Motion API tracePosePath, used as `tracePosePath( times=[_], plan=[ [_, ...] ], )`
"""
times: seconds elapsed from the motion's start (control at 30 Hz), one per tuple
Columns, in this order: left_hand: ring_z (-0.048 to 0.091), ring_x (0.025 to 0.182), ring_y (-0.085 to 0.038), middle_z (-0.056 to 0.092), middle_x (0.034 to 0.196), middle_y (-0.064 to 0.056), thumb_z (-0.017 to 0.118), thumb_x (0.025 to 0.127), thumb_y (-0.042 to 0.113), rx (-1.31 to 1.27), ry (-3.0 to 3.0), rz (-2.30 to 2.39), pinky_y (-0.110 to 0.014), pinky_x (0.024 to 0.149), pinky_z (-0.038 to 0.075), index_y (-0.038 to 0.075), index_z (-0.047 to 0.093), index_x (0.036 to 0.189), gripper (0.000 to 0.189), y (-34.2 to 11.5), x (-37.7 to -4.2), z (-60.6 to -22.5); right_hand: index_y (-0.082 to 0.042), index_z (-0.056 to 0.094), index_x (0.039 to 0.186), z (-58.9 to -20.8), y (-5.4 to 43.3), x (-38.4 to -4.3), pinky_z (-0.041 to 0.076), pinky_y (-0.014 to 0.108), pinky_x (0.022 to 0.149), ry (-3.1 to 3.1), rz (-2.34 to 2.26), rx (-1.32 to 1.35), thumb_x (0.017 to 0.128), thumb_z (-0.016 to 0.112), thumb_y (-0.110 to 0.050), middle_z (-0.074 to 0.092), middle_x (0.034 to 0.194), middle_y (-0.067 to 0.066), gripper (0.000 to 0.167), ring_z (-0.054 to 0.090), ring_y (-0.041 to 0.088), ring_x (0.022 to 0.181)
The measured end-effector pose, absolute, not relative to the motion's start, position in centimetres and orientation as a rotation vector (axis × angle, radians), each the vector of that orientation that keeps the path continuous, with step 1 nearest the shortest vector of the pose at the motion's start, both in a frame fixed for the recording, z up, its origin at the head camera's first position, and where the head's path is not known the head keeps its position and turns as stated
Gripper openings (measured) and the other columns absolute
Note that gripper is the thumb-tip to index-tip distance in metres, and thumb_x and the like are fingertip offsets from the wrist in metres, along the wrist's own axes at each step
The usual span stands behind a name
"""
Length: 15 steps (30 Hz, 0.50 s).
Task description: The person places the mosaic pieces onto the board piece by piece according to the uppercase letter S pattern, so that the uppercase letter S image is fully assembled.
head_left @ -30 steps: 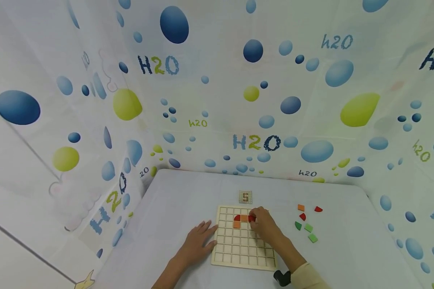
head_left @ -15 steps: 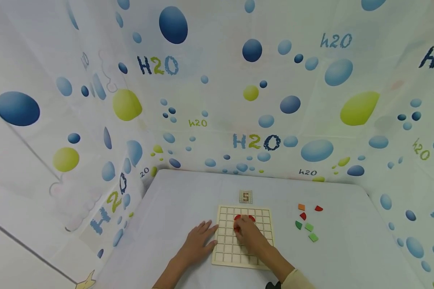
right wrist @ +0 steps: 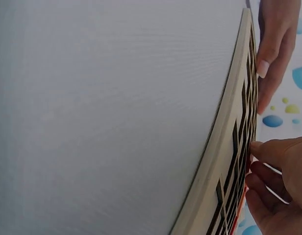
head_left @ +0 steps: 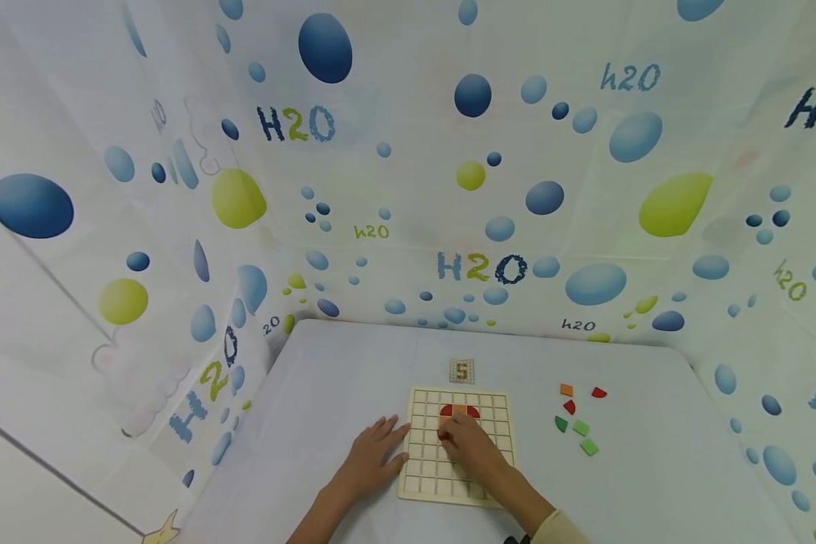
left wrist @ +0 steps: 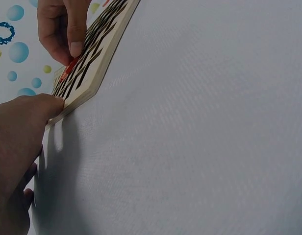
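A pale wooden grid board (head_left: pixel 421 483) lies on the table. On its upper part sit a red quarter-circle tile (head_left: pixel 446 409), an orange square tile (head_left: pixel 459 409) and another red quarter-circle tile (head_left: pixel 474 412). My right hand (head_left: pixel 474 449) is over the board, its fingertips pinching a red tile (left wrist: pixel 68 69) at the grid, just below the left end of that row; the fingers hide most of it. My left hand (head_left: pixel 370 457) rests flat beside the board's left side, fingers extended, with fingertip and thumb touching its edge.
Beyond the board lies a small card (head_left: pixel 462 371) with a reddish figure on a grid. To the right are loose tiles: an orange square (head_left: pixel 567 390), red quarter-circles (head_left: pixel 599 393), a dark green quarter-circle (head_left: pixel 561 424) and light green squares (head_left: pixel 588 446). A patterned curtain (head_left: pixel 408 189) surrounds the table.
My right hand has moved left and slightly down from the upper-right red quarter-circle tile, which stays on the board, to below the row's left end. My left hand keeps its place.
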State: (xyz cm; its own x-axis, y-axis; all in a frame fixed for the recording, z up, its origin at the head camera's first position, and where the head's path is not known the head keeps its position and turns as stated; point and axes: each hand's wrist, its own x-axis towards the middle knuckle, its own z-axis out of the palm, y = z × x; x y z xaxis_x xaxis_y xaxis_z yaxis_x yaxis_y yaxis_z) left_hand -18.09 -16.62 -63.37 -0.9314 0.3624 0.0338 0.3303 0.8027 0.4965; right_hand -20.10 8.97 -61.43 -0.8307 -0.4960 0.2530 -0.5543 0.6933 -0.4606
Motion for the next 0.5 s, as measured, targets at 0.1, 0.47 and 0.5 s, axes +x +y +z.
tracePosePath(
  times=[0.1,0.47,0.5],
  plan=[
    [0.035,0.155,-0.042,0.043,0.166,-0.013,0.062,0.106,0.041,0.563,2.924,0.798,-0.067,0.123,0.029,0.021,0.051,0.158,0.057,-16.67,-18.04,-63.4,-0.006,0.073,0.106,-61.64,8.81,-20.07,0.059,0.029,0.086,-2.767,0.793,0.87,0.096,0.076,-0.004,0.068,0.106,0.002,0.011,0.06,0.014,0.097],
    [0.036,0.154,-0.044,0.043,0.166,-0.015,0.061,0.106,0.043,0.585,2.924,0.807,-0.068,0.122,0.03,0.019,0.051,0.158,0.058,-16.79,-18.07,-63.41,-0.009,0.074,0.102,-61.87,8.62,-19.82,0.06,0.033,0.082,-2.706,0.719,0.797,0.092,0.081,-0.004,0.069,0.1,0.001,0.013,0.064,0.018,0.094],
    [0.036,0.154,-0.044,0.043,0.166,-0.015,0.061,0.106,0.043,0.584,2.925,0.807,-0.068,0.122,0.03,0.019,0.051,0.157,0.058,-16.81,-18.06,-63.44,-0.008,0.074,0.101,-61.82,8.64,-19.8,0.06,0.033,0.081,-2.703,0.711,0.795,0.091,0.082,-0.004,0.069,0.098,0.001,0.013,0.064,0.018,0.092]
  ],
)
